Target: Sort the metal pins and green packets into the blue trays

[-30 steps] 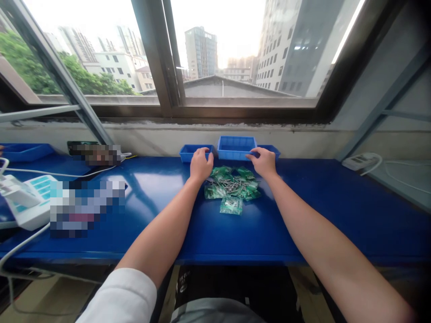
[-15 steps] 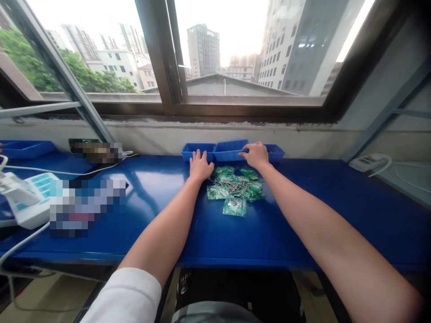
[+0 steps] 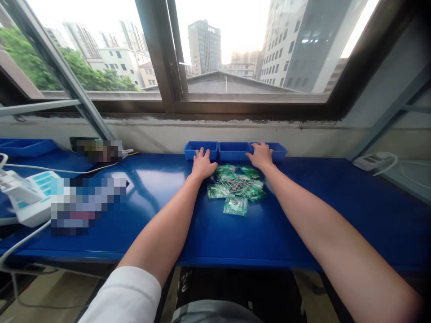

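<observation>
Bins [image 3: 235, 156] side by side, contents unclear; left hand [image 3: 203, 166], right hand [image 3: 261, 155] against them, grip apart.

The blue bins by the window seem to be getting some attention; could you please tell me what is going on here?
A person has both hands at a row of three blue bins on the table. The left hand is at the front of the left bin, and the right hand is over where the middle bin and right bin meet. In front of the bins lie green packets with thin metal pieces among them.
</observation>
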`<state>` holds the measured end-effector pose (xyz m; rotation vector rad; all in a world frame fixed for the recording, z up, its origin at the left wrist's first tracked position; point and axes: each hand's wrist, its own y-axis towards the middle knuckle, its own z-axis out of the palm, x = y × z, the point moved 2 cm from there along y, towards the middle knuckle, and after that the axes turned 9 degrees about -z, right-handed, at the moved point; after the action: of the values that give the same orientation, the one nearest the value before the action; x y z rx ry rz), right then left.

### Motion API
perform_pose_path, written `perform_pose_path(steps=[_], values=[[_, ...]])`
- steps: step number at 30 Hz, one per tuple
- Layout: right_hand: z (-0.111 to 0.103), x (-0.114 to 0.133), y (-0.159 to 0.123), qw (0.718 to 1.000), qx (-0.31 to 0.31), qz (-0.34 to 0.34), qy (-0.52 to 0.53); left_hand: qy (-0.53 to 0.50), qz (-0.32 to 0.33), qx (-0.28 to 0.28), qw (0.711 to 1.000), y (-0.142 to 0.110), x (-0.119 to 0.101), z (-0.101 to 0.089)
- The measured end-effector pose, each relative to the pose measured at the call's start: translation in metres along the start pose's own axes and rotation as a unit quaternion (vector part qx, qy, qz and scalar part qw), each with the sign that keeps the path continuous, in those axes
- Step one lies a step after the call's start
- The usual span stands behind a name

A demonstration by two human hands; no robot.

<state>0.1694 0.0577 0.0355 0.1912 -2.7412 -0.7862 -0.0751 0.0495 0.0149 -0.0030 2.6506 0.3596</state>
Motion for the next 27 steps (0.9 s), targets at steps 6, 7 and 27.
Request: perform_pose_path(steps=[6,7,27], values=[[0.006,-0.001,-0.006,0.995,0.041,-0.079,0.041,-0.004,0.008,0.01,1.0,-0.002,-0.002,0.0],[0.007,-0.002,-0.008,0.994,0.052,-0.089,0.048,-0.004,0.01,0.011,1.0,-0.002,-0.002,0.0],[-0.015,-0.058,-0.027,0.99,0.067,0.058,-0.11,0.0,0.026,0.026,0.999,-0.002,-0.005,0.002]])
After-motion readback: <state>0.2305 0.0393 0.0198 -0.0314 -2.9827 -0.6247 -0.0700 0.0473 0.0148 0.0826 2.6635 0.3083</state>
